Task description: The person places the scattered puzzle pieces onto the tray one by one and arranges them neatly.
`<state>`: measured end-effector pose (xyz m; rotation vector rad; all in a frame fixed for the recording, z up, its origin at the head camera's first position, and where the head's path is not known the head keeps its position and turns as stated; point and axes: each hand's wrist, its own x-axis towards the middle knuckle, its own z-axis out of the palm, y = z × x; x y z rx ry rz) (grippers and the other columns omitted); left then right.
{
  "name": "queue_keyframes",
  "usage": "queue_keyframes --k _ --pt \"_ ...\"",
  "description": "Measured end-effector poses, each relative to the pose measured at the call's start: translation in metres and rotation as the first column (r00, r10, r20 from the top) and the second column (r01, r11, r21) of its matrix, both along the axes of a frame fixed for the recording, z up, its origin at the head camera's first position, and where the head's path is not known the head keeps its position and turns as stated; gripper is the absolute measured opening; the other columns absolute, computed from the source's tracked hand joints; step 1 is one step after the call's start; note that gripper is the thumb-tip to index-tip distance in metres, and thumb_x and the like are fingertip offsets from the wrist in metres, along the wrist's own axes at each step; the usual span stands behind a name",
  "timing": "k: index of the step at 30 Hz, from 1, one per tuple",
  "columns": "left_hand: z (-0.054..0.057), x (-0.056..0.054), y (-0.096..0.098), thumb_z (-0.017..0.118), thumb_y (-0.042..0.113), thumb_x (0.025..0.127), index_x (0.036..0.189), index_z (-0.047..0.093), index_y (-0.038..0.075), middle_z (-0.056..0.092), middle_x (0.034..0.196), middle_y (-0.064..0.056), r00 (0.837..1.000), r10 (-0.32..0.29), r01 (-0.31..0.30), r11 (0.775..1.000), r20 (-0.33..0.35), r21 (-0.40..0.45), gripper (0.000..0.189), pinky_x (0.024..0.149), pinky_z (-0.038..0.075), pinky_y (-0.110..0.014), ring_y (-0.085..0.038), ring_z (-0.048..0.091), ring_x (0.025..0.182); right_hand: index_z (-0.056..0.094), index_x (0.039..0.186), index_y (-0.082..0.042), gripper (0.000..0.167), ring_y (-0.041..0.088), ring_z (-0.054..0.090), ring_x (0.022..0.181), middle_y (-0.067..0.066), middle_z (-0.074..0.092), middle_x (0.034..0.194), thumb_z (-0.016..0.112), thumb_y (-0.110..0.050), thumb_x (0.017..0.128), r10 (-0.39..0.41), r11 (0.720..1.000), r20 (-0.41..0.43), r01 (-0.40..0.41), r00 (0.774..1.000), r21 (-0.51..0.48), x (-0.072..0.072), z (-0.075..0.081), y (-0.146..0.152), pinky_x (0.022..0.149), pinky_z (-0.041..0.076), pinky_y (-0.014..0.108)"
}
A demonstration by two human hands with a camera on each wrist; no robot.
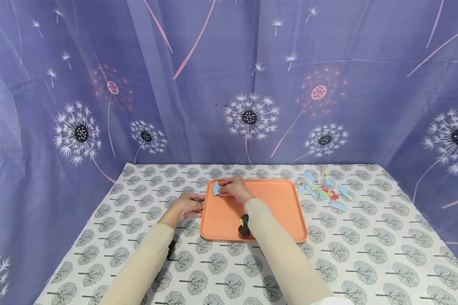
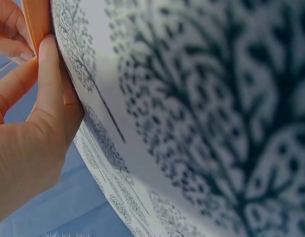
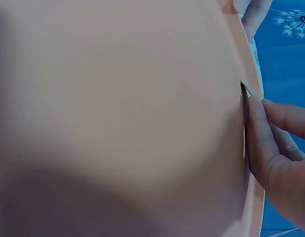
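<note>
An orange tray lies on the patterned cloth in the head view. My right hand reaches over its far left corner and pinches a light blue puzzle piece close over the tray's surface. Seen from the right wrist, that piece is almost edge-on, a thin sliver at the fingertips of the right hand. At the tray's left side, my left hand grips the rim. The left wrist view shows its thumb and forefinger meeting at the orange edge.
Several flat puzzle pieces in light blue, red and yellow lie scattered right of the tray. The tablecloth carries a tree print. A purple dandelion curtain hangs behind and beside the table.
</note>
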<state>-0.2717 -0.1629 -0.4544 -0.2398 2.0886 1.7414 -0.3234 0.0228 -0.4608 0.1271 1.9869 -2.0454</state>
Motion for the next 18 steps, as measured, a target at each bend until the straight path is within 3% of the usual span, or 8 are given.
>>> queue_keyframes --k 18 --pt "0.0012 -0.0005 0.0015 0.061 -0.01 0.086 0.13 0.054 -0.008 0.069 0.084 -0.017 1.0 0.015 -0.015 1.0 0.019 -0.022 0.045 0.067 0.063 -0.029 -0.017 0.068 0.064 0.067 0.107 0.013 0.024 0.031 0.07 0.087 0.026 0.065 0.112 0.067 0.014 0.082 0.002 0.995 -0.041 0.002 0.999 0.098 0.0041 0.0001 -0.0035 0.071 0.062 0.028"
